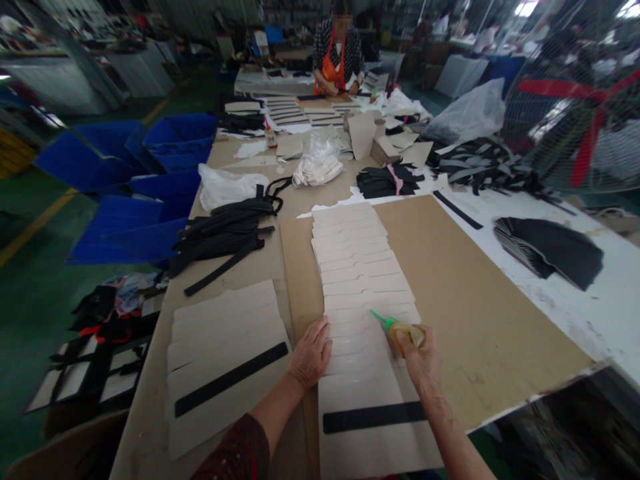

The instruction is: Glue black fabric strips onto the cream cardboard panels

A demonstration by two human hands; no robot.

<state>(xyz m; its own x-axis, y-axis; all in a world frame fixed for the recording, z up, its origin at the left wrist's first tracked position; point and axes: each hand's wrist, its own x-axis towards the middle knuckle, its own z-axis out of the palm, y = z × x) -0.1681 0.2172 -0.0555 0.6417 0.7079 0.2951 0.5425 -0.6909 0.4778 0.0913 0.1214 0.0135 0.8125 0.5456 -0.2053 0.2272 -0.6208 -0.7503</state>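
I've the squeeze bottle (406,329) at the R side of the centre column of beige panels (367,283): small rounded body, see-through w/ amber-brown tint, plus thin green nozzle (381,319) pointing up-L over the panels; can't tell if the tip touches. Panels are flat, pale, smooth, overlapped shingle-style in a long column running away from the cam, each showing a narrow band w/ a slightly stepped edge. Nearest one is the most exposed, w/ a black strip (373,418) lying across it, its R end by the R forearm. Column lies on a brown board (480,287) atop the worktable (150,413).

L hand (311,351): forearm comes from bottom, angled up-R, out of a dark patterned sleeve (235,450); palm down, fingers extended & close together, resting at the column's L edge, nothing gripped AFAICT. R hand (421,357): forearm from bottom R, angled up-L, fingers curled round the bottle's body, thumb laid along it, nozzle left free.

To L, 2nd set of overlapped beige panels (225,327) w/ its own black strip (231,379); beyond it, loose bundle of black strips (225,230).
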